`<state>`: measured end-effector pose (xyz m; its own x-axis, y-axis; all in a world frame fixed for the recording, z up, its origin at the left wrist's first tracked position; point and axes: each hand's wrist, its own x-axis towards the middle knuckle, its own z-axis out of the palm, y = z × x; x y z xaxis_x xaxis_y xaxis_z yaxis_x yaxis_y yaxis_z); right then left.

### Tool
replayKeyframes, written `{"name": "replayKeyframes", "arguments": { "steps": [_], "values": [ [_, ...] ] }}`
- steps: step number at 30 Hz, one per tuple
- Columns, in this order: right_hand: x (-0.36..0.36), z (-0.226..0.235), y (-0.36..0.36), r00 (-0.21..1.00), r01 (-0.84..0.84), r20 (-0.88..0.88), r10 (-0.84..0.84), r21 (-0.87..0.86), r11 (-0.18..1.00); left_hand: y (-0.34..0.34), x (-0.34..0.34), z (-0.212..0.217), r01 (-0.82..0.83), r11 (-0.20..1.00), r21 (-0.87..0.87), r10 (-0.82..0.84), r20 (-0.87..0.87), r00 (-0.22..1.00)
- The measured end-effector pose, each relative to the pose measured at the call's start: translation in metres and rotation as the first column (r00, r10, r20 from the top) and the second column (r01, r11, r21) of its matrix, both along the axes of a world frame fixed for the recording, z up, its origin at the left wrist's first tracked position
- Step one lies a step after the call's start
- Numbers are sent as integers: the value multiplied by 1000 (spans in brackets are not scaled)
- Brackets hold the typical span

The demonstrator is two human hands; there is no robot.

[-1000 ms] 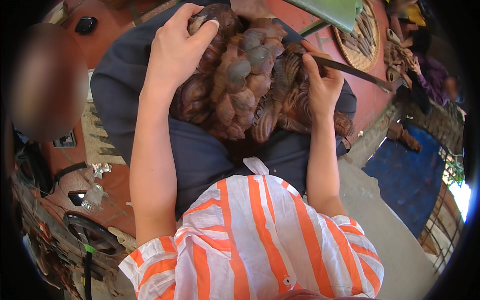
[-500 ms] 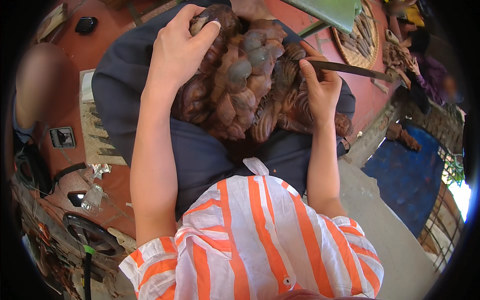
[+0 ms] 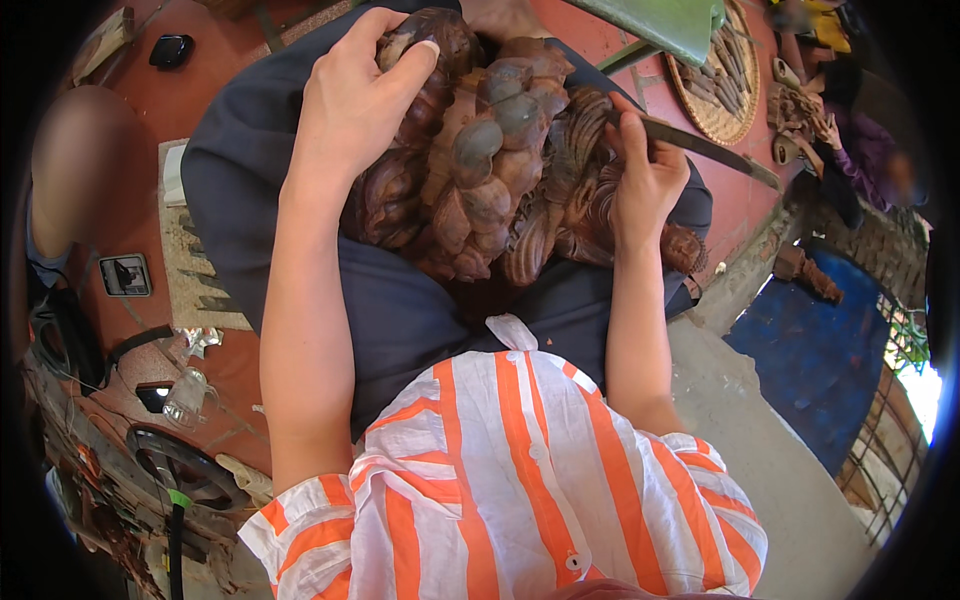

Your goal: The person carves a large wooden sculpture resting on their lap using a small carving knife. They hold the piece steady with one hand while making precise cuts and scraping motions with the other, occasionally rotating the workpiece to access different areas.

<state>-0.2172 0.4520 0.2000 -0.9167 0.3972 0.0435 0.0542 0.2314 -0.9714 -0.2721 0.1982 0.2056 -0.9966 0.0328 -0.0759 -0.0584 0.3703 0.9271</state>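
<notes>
A dark brown wood carving (image 3: 478,165), cut into rounded fruit-like lumps, leaves and ridged folds, rests across my lap. My left hand (image 3: 362,100) is wrapped over its upper left end, thumb pressed on a round knob and fingertips hidden behind the wood. At the carving's right side my right hand (image 3: 645,170) grips a long, flat, dark metal file (image 3: 715,150). The file points out to the right, slanting toward me at its far end. Its near end is at the ridged part of the carving, partly hidden by my fingers.
A round woven tray (image 3: 715,115) of tools lies beyond a green chair-like object (image 3: 655,30). On my left are a mat of tools (image 3: 205,270), a phone (image 3: 125,276), a glass (image 3: 186,398) and a fan (image 3: 185,465). Another person (image 3: 870,150) sits far right.
My right hand has shifted slightly right with the file, whose far end has swung toward me. My left hand and the carving have hardly moved.
</notes>
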Motion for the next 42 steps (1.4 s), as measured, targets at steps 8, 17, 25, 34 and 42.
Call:
{"name": "replayKeyframes", "arguments": {
  "steps": [8, 17, 25, 34, 42],
  "values": [
    [2, 13, -9, 997, -84, 25, 80, 300, 950, 0, -1, 7, -4, 1000, 14, 3, 65, 998],
    [2, 11, -4, 997, -75, 36, 70, 185, 980, -1, -1, 5, -2, 1000, 25, 0, 79, 997],
    [-2, 14, -2, 997, -65, 61, 56, 152, 986, -3, -1, -3, -3, 1000, 2, 3, 79, 997],
    [2, 8, -4, 998, -48, 47, 45, 61, 997, -3, -1, -3, -11, 1000, -17, 12, 82, 997],
    [6, -4, -2, 1000, 12, -4, -13, -168, 986, -1, -1, -9, -28, 999, -36, 30, 31, 999]
  ]
}}
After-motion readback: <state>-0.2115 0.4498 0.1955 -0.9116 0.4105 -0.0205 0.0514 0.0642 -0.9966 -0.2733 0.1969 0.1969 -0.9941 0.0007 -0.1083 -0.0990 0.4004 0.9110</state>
